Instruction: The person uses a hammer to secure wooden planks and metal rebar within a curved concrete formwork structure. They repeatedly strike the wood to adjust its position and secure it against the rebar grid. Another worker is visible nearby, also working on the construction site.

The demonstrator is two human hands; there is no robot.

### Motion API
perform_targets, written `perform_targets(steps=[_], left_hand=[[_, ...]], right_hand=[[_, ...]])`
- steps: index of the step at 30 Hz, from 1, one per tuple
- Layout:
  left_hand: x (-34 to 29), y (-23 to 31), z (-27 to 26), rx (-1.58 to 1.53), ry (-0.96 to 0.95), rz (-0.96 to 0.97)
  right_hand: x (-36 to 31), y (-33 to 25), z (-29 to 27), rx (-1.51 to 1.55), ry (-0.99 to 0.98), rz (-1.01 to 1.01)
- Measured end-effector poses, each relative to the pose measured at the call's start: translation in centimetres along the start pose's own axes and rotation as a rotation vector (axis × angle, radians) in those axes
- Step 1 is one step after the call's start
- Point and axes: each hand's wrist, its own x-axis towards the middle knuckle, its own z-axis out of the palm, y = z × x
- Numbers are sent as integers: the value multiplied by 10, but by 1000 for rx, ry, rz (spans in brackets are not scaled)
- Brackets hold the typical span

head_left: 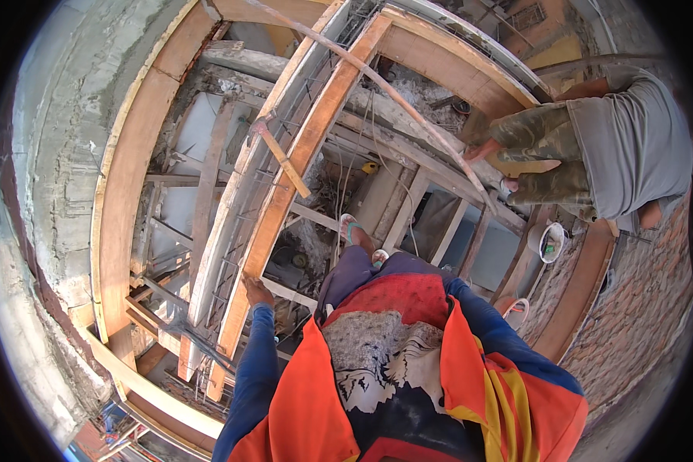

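Head view: a long, straight orange-brown wooden beam [273, 227] runs twelve to seven o'clock; a wooden-handled hammer [283, 158] overlaps it at eleven; the bare left hand [258, 292] touches it at eight, grip unclear; I can't see the right hand.

We are making out no readable text, label, brand, number or sign anywhere in this view.
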Motion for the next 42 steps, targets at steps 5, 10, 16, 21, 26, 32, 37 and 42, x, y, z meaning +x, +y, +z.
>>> perform_targets(steps=[5,10,16,21,26,32,37,42], left_hand=[[-10,11,-11,-70,-77,-84],[-9,15,-9,-16,-73,-3],[1,3,-8,-49,-78,-62],[2,22,-20,-50,6,-170],[-8,67,-5,-632,36,-238],[-36,228,24,-370,-175,-51],[6,378,32,-259,-329,221],[86,490,53,-218,-350,273]], right_hand=[[27,-47,-41,-54,42,-60],[55,-92,-75,-95,102,-151],[94,-135,-120,-126,156,-266],[126,-162,-151,-135,171,-349],[154,-179,-187,-104,175,-376],[219,-67,-189,-137,131,-403],[215,-43,-224,12,-57,-305],[185,-23,-271,236,-201,-65]])
